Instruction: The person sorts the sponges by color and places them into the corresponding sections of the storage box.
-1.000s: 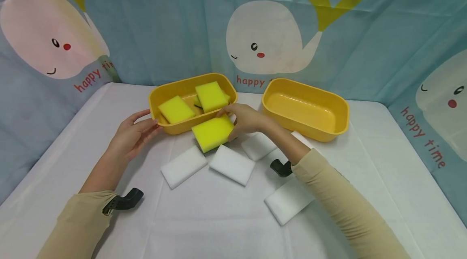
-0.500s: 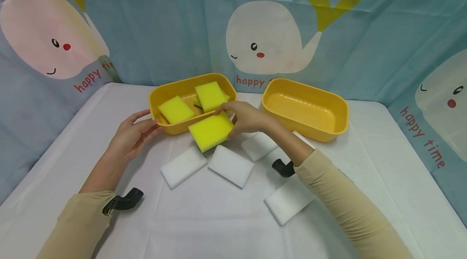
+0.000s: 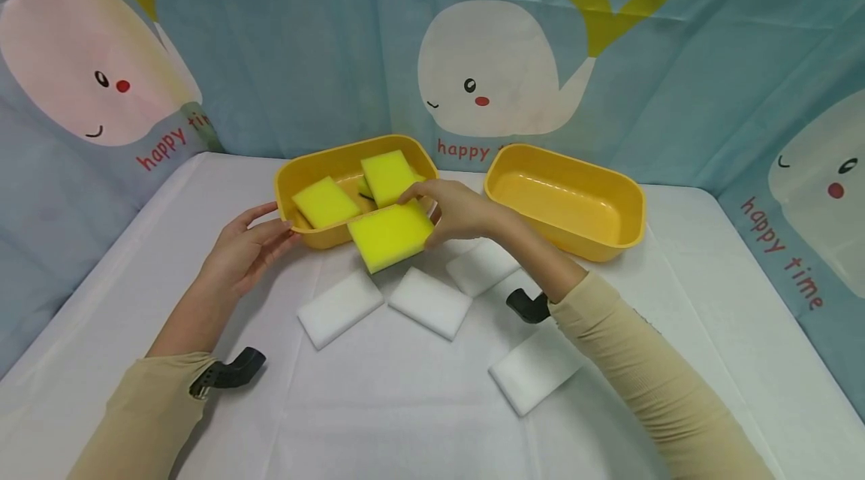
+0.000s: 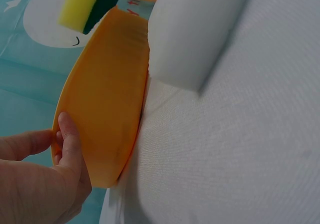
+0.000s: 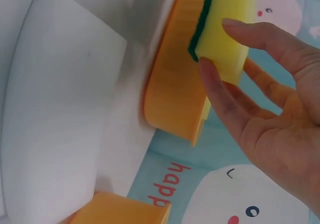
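From my remote seat I see the right hand (image 3: 459, 211) pinching a rectangular yellow foam sponge with a dark green scouring layer (image 3: 390, 233) between thumb and fingers, its yellow face up and the green underneath. The sponge is off the table, at the front of the left-hand yellow oblong plastic bin (image 3: 327, 239), overlapping its rim in my head view; whether the two touch I can't tell. I see the left hand (image 3: 246, 251) gripping that bin's near left end, thumb and fingertips on its rim. Inside I make out one yellow sponge lying at the left (image 3: 327, 202) and another at the right (image 3: 388, 178), the latter over a mostly hidden yellow piece. A second yellow oblong plastic bin (image 3: 568, 198) stands to the right, and I count four white rectangular foam blocks (image 3: 430, 303) lying on the white cloth-covered table (image 3: 392, 420)
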Tool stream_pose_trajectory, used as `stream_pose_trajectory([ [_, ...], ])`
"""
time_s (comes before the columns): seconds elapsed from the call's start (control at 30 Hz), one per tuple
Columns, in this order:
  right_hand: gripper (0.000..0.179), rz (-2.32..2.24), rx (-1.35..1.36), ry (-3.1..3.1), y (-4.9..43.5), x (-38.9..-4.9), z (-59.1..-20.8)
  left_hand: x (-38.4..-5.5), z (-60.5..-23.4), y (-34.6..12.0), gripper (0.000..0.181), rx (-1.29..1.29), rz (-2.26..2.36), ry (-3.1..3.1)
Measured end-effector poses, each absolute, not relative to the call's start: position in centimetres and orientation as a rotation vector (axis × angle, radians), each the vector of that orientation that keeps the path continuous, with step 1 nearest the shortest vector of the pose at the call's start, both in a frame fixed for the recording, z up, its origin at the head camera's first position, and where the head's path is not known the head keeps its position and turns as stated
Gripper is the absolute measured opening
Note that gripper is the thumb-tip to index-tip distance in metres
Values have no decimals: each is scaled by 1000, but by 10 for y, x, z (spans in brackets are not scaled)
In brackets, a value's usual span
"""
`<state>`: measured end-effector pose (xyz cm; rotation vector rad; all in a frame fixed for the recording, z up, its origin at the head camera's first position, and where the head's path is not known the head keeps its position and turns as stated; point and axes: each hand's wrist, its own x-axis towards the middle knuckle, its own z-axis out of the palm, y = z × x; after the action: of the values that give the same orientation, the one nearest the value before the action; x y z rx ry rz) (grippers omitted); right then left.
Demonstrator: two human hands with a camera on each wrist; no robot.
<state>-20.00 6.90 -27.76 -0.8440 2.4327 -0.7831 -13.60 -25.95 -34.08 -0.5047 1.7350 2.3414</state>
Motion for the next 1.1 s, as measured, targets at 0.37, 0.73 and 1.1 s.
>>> stream_pose_trajectory([
  [0.37, 70, -818, -847, 2423, 66, -198, -270, -136, -341, -259, 88, -514, 2344, 1733],
  [0.73, 69, -829, -878, 2433, 60, -198, -266, -136, -342, -259, 85, -511, 2346, 1749],
  [1.1, 67, -838, -864, 2471, 49, -201, -261, -136, -342, -259, 86, -513, 2336, 1767],
])
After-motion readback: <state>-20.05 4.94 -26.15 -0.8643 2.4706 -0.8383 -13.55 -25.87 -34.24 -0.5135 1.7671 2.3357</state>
